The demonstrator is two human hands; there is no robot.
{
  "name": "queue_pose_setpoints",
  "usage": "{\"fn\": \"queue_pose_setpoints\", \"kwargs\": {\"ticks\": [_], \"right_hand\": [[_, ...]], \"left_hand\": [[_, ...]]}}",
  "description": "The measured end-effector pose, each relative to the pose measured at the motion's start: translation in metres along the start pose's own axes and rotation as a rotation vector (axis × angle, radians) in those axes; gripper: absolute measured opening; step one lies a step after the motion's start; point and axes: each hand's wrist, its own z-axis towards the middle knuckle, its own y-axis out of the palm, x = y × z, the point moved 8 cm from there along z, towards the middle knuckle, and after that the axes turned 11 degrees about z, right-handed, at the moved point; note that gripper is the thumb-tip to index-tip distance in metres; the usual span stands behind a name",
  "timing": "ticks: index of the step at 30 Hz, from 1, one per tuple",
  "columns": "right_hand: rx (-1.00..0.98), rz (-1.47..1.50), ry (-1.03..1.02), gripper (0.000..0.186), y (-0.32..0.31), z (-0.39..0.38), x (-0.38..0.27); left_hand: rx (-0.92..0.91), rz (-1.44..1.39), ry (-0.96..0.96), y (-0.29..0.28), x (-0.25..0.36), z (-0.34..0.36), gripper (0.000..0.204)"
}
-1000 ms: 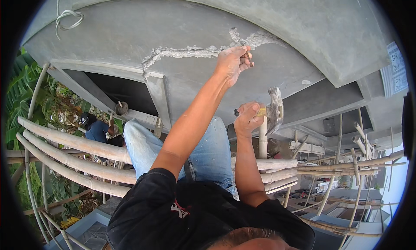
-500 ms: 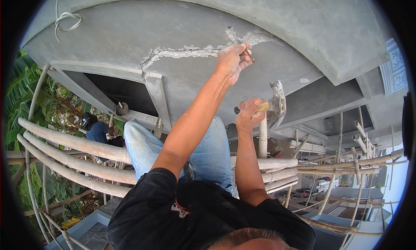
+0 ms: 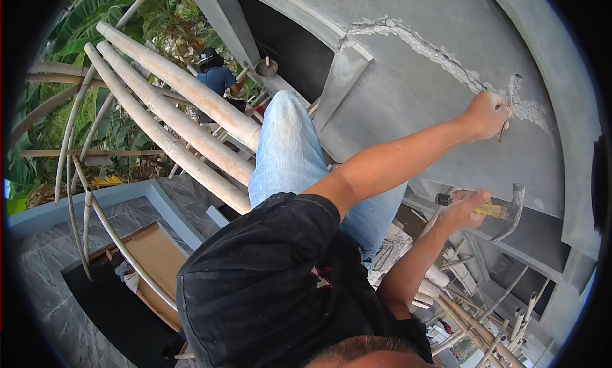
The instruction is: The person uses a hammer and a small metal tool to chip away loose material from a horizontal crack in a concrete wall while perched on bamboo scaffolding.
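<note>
My left hand [image 3: 486, 115] is closed around a thin dark metal chisel [image 3: 502, 131], held against the grey wall [image 3: 433, 107]. Beside it runs a jagged chipped groove [image 3: 440, 57] with pale, rough edges, branching near the chisel. Lower down, my right hand [image 3: 464, 211] grips a claw hammer [image 3: 512, 211] by its yellow and black handle. The hammer's worn metal head is apart from the chisel. My fingers partly cover the chisel.
Thick bamboo poles [image 3: 172, 94] extend left beside my knee. Another person [image 3: 217, 80] sits below, near a bucket [image 3: 266, 67] by a dark wall opening [image 3: 287, 43]. More bamboo scaffolding [image 3: 472, 320] stands at lower right. Below left lies a tiled floor [image 3: 48, 266] with a wooden panel [image 3: 153, 266].
The view has swung left, so the wall and both hands appear further right. The left hand still holds the chisel by the groove; the right still grips the hammer.
</note>
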Motion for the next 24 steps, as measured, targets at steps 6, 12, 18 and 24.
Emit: {"fn": "queue_pose_setpoints", "kwargs": {"ticks": [6, 12, 18, 24], "right_hand": [[-0.069, 0.086, 0.027, 0.042, 0.013, -0.003, -0.007], [-0.225, 0.021, 0.055, 0.035, 0.043, -0.026, -0.009], [-0.219, -0.127, 0.018, 0.030, 0.038, -0.034, -0.006], [-0.241, -0.245, 0.039, 0.024, 0.039, -0.037, -0.007]], "left_hand": [[-0.063, -0.226, -0.067, -0.001, -0.025, -0.053, 0.017], [-0.062, -0.318, -0.217, -0.015, -0.061, -0.100, 0.020], [-0.040, -0.368, -0.298, -0.034, -0.072, -0.119, 0.020], [0.121, 0.462, -0.103, -0.075, -0.072, -0.144, 0.018]]}}
